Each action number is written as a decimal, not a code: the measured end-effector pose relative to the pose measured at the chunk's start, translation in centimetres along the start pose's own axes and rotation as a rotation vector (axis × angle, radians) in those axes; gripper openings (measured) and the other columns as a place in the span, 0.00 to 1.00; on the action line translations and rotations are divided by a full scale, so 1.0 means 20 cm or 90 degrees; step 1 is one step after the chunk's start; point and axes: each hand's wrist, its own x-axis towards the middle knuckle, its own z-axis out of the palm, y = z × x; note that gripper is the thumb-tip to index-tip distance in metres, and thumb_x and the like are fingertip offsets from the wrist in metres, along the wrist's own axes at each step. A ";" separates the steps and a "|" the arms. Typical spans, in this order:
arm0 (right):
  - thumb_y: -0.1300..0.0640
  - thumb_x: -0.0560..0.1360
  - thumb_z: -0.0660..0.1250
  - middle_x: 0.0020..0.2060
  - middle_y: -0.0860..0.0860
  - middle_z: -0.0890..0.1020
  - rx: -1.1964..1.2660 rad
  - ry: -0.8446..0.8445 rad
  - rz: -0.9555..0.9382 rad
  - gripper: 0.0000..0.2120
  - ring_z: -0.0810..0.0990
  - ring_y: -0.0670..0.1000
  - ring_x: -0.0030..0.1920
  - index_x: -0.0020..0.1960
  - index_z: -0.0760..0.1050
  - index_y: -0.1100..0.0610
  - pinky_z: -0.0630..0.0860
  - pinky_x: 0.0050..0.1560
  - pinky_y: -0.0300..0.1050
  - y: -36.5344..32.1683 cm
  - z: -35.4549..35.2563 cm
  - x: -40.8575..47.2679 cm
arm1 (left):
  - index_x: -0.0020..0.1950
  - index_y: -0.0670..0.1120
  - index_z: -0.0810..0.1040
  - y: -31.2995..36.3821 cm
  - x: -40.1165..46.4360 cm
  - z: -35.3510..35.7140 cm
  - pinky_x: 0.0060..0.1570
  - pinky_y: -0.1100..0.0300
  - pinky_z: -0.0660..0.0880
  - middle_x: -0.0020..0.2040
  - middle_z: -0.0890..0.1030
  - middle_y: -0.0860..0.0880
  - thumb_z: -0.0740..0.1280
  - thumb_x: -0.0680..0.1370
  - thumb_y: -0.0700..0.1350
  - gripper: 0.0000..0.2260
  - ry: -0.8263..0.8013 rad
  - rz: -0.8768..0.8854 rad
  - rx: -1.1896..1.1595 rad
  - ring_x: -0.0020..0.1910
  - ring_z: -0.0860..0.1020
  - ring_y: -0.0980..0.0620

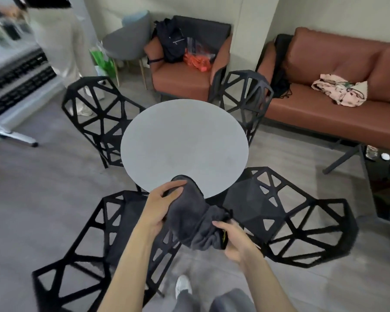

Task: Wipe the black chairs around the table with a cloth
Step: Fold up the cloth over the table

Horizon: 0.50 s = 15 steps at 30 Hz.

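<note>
Dark grey fleecy cloth (194, 218) is bunched up between both hands, held in the air just over the near edge of the round grey bench (185, 145). Left hand (160, 207) grips the upper end, with its fingers (175, 184) curled over the top fold and its thumb tucked underneath. Right hand (236, 240) is clenched around the lower gathered end, where a bit of yellow label peeks out by the palm.

Four black open-frame chairs sit around the bench, all made of those triangle-pattern struts. One chair (95, 239) is at near left right below the left forearm, and another chair (286, 212) is at near right just beside the right hand. Third chair (95, 109) is at far left and the fourth chair (245, 93) is at far right, both tucked close to the bench edge. Cloth isn't touching any of them as far as I can see.

Behind the bench there's a brown armchair (182, 79) with a black backpack (171, 41) and an orange bag on it, and a brown sofa (338, 86) at right with a pink garment (340, 91) lying on its seat. Another person stands at top left, blurry.
</note>
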 end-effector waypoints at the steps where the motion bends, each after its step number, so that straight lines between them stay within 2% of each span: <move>1: 0.68 0.81 0.65 0.49 0.62 0.87 0.020 0.006 0.010 0.10 0.87 0.58 0.42 0.62 0.77 0.64 0.83 0.38 0.49 -0.02 -0.02 0.03 | 0.55 0.52 0.88 0.02 0.01 0.00 0.57 0.61 0.79 0.57 0.86 0.55 0.71 0.82 0.43 0.08 0.018 0.018 0.014 0.59 0.82 0.56; 3: 0.69 0.82 0.63 0.51 0.63 0.86 0.006 0.032 0.015 0.11 0.87 0.62 0.48 0.63 0.77 0.65 0.84 0.43 0.55 -0.07 -0.06 0.11 | 0.56 0.55 0.88 0.03 0.04 -0.03 0.61 0.58 0.78 0.57 0.86 0.56 0.71 0.82 0.43 0.09 0.066 0.057 0.063 0.60 0.81 0.58; 5: 0.68 0.82 0.63 0.51 0.61 0.87 -0.067 0.060 -0.004 0.11 0.85 0.63 0.53 0.62 0.79 0.63 0.83 0.51 0.57 -0.16 -0.09 0.21 | 0.56 0.57 0.88 0.03 0.11 -0.06 0.64 0.59 0.75 0.57 0.86 0.59 0.70 0.82 0.43 0.11 0.125 0.088 0.139 0.61 0.80 0.61; 9: 0.61 0.81 0.65 0.50 0.58 0.87 -0.161 0.062 -0.061 0.09 0.86 0.60 0.53 0.57 0.82 0.59 0.82 0.58 0.59 -0.39 -0.11 0.37 | 0.63 0.58 0.85 -0.04 0.21 -0.06 0.68 0.60 0.73 0.60 0.84 0.63 0.69 0.83 0.40 0.15 0.195 0.107 0.235 0.63 0.79 0.64; 13: 0.59 0.79 0.72 0.50 0.57 0.87 -0.195 0.052 -0.093 0.06 0.86 0.58 0.51 0.55 0.83 0.59 0.83 0.56 0.57 -0.61 -0.11 0.52 | 0.69 0.67 0.78 -0.10 0.27 0.07 0.59 0.56 0.78 0.55 0.84 0.61 0.68 0.83 0.42 0.21 0.211 0.087 0.371 0.51 0.78 0.60; 15: 0.59 0.81 0.70 0.50 0.57 0.86 -0.191 0.022 -0.081 0.05 0.85 0.58 0.50 0.56 0.81 0.59 0.82 0.52 0.54 -0.72 -0.09 0.57 | 0.72 0.67 0.76 -0.11 0.29 0.16 0.59 0.59 0.78 0.58 0.83 0.60 0.68 0.83 0.41 0.24 0.215 0.088 0.439 0.53 0.79 0.61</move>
